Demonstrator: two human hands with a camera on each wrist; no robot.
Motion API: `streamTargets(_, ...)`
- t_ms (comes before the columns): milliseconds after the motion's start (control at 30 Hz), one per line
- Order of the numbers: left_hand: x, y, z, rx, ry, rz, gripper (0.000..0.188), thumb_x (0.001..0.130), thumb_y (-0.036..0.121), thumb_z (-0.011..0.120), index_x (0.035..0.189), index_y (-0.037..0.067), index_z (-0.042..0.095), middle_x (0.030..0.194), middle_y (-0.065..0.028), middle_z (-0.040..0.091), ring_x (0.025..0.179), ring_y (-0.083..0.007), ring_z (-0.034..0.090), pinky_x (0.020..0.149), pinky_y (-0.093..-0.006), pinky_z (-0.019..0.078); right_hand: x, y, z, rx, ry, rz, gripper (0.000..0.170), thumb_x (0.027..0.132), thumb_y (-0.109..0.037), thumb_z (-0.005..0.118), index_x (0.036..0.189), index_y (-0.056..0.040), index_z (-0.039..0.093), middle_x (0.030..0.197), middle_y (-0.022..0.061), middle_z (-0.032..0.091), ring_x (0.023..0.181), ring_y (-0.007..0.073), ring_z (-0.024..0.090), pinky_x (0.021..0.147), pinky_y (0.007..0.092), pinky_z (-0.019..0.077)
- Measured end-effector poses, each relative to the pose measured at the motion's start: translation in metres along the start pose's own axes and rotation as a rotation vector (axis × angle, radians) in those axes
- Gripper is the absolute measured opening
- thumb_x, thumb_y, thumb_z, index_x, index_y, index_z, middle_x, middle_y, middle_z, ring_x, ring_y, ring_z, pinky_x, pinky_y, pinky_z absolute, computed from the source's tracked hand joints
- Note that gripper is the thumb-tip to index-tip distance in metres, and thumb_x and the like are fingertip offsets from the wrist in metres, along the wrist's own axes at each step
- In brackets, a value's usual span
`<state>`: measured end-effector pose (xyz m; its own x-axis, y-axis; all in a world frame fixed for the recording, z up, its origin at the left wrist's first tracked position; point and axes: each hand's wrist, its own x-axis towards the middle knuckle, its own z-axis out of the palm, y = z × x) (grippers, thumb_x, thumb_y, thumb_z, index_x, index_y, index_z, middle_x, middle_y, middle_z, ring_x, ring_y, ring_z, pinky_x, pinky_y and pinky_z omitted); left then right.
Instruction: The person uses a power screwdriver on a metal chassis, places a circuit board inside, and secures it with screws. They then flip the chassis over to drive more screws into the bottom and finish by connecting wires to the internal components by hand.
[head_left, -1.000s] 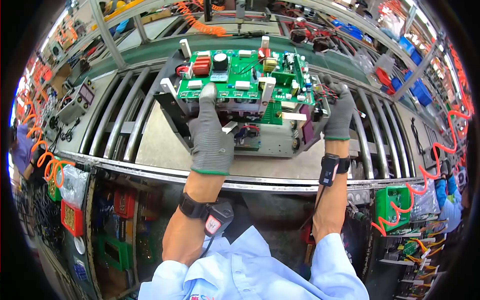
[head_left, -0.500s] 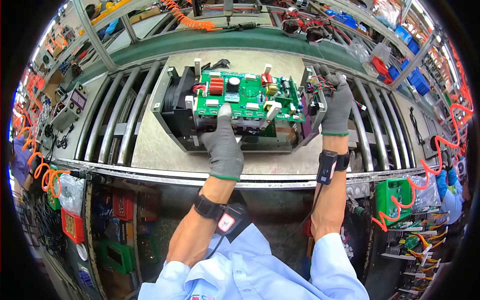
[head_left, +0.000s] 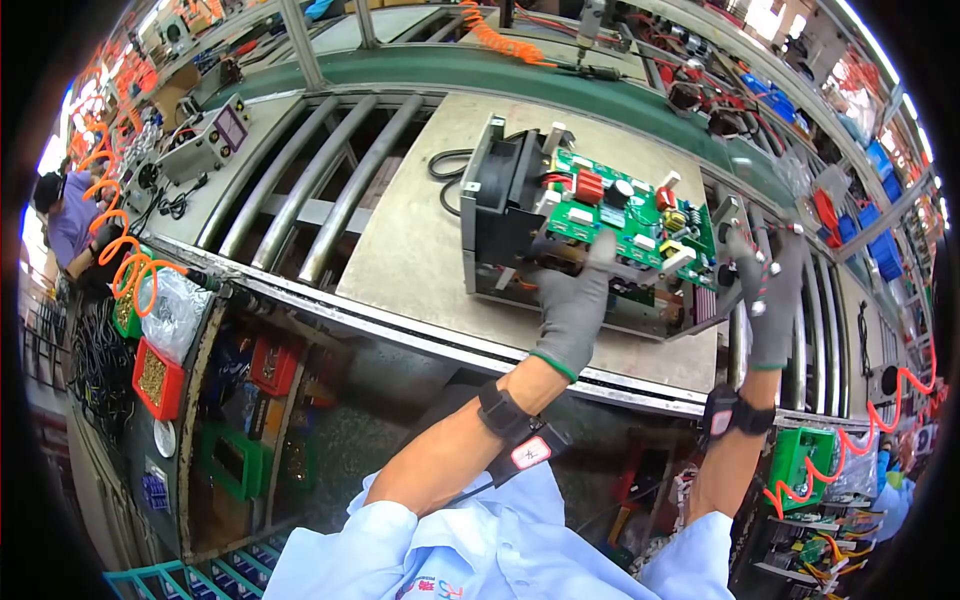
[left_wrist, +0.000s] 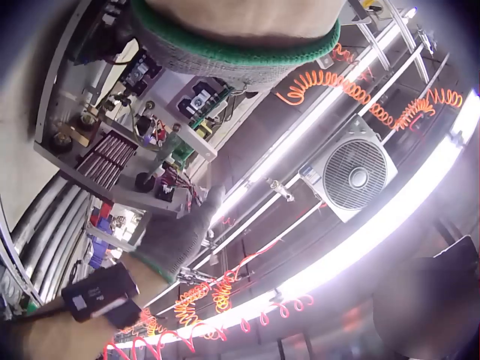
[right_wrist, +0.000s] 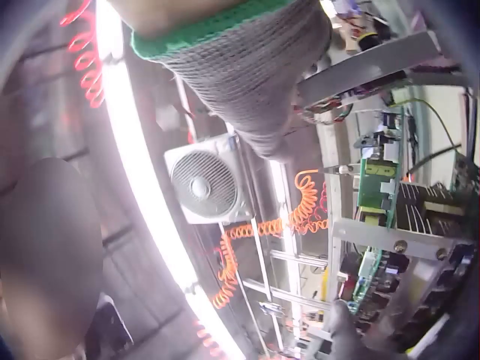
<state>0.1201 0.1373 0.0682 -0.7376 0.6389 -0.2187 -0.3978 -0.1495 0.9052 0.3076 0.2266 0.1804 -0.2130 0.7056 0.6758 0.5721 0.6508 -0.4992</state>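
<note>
Circuit-board chassis [head_left: 617, 217], between gloved fingers [head_left: 743, 260]

The metal-framed, green-topped electronic unit [head_left: 626, 226] has shifted right on the pale flat board [head_left: 400, 260]; a looped black cable [head_left: 449, 154] now shows to its left.

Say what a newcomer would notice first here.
The green circuit board stands out first, in the open machine, with the left hand at its front and the right hand by its right end. Next come a coiled orange hose at the head view's top and a fan overhead in both wrist views.
</note>
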Motion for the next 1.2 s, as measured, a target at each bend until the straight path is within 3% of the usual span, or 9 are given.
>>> streamTargets(100,-0.014,0.009,-0.017,0.087,-0.153,0.046,0.099,0.077,0.037,0.087,0.141,-0.005,0.025,0.134,-0.0202,0.051,0.124,-0.0275,0.052,0.107,-0.0368,0.042,-0.008,-0.053,-0.015,-0.859,0.116,-0.167,0.067,0.079,-0.03,0.083,0.134,-0.0055,0.055,0.13,0.0127,0.059,0.126,0.0292,0.055,0.109,0.048,0.0402)
streamTargets(200,-0.024,0.04,-0.069,0.556,-0.43,-0.044,0.088,0.082,0.03,0.082,0.141,-0.006,0.028,0.123,-0.0206,0.061,0.117,-0.0296,0.061,0.101,-0.037,0.0477,-0.008,-0.073,-0.018,-0.813,-0.051,-0.301,0.074,0.072,-0.029,0.086,0.135,-0.0075,0.053,0.131,0.0146,0.059,0.126,0.0359,0.053,0.114,0.05,0.0345)
streamTargets(267,-0.019,0.027,-0.116,0.589,-0.548,0.206,0.069,0.087,0.022,0.072,0.14,-0.005,0.036,0.112,-0.0196,0.068,0.103,-0.0299,0.07,0.087,-0.0373,0.0547,0.004,-0.094,-0.015,-0.589,-0.282,-0.336,0.079,0.073,-0.035,0.085,0.137,-0.0057,0.05,0.133,0.0139,0.059,0.126,0.0368,0.054,0.116,0.051,0.0331)
streamTargets(333,-0.01,0.025,-0.144,0.635,-0.333,0.161,0.049,0.088,0.013,0.067,0.129,-0.006,0.049,0.104,-0.02,0.07,0.093,-0.0268,0.071,0.078,-0.0396,0.0557,0.019,-0.099,-0.004,-0.389,-0.492,-0.408,0.084,0.072,-0.04,0.085,0.138,-0.0039,0.048,0.134,0.0159,0.058,0.128,0.0377,0.053,0.116,0.0515,0.0329)
streamTargets(433,0.018,0.011,-0.149,0.923,-0.319,0.33,0.033,0.089,0.02,0.066,0.111,-0.004,0.061,0.082,-0.0244,0.07,0.075,-0.044,0.069,0.07,-0.0482,0.0557,0.034,-0.098,0.033,-0.293,-0.533,-0.585,0.1,0.067,-0.051,0.086,0.142,-0.0008,0.043,0.133,0.0206,0.058,0.13,0.0383,0.051,0.116,0.0526,0.033)
streamTargets(533,0.037,-0.003,-0.136,1.229,-0.204,0.509,0.026,0.088,0.025,0.067,0.092,-0.001,0.068,0.076,-0.0266,0.067,0.074,-0.0487,0.065,0.071,-0.0531,0.054,0.05,-0.097,0.07,-0.411,-0.658,-0.619,0.117,0.06,-0.06,0.086,0.147,0.0009,0.036,0.134,0.0243,0.057,0.129,0.0382,0.053,0.114,0.0513,0.0352)
streamTargets(633,0.051,-0.011,-0.132,1.309,-0.154,0.495,0.023,0.084,0.022,0.064,0.084,0.001,0.071,0.079,-0.0264,0.068,0.077,-0.0463,0.067,0.072,-0.0538,0.0535,0.075,-0.105,0.082,-0.393,-1.093,-0.429,0.12,0.06,-0.054,0.086,0.151,0.0017,0.032,0.141,0.0268,0.052,0.131,0.0392,0.052,0.114,0.046,0.0374)
streamTargets(1033,0.05,-0.019,-0.136,1.308,-0.101,0.733,0.016,0.077,0.017,0.06,0.069,0.006,0.067,0.066,-0.0176,0.066,0.064,-0.0403,0.065,0.06,-0.0522,0.0514,0.095,-0.106,0.09,-0.337,-1.175,-0.461,0.114,0.055,-0.047,0.087,0.147,-0.0014,0.039,0.117,0.0256,0.06,0.105,0.0415,0.063,0.089,0.0454,0.0529)
streamTargets(1200,0.048,-0.016,-0.131,1.277,-0.151,0.757,0.015,0.082,0.021,0.064,0.08,0.006,0.066,0.067,-0.019,0.064,0.067,-0.0427,0.064,0.059,-0.0514,0.0498,0.104,-0.111,0.089,-0.332,-1.18,-0.479,0.112,0.055,-0.047,0.088,0.146,-0.0021,0.041,0.114,0.0254,0.06,0.103,0.04,0.064,0.089,0.0433,0.0537)
